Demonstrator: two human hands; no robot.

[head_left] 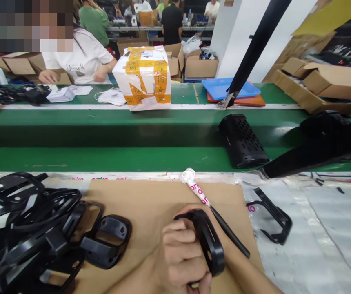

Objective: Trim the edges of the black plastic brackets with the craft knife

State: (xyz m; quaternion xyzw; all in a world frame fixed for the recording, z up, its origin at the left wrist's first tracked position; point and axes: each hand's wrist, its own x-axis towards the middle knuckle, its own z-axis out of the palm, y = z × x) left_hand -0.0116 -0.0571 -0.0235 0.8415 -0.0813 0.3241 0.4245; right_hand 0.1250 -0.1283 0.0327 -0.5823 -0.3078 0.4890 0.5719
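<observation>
My left hand (181, 249) is closed around a black plastic bracket (216, 247) with a rounded rim and a slot, held above the cardboard sheet (145, 212). Behind the bracket, my right hand (192, 207) also grips it; most of its fingers are hidden. Beside my right forearm lies a tool with a black handle (229, 231) and a head wrapped in white tape with pink letters. Similar black brackets (106, 241) are piled at the left, overlapping the cardboard. Another angular black bracket (275, 216) rests on the plastic-covered surface at the right.
A green channel (102, 159) runs across, holding a perforated black housing (244, 141). Black posts (252, 53) rise at the right. Beyond stand a taped white package (145, 77), a blue tray (230, 86) and cardboard boxes (337, 81). A person in a white shirt (83, 53) sits opposite.
</observation>
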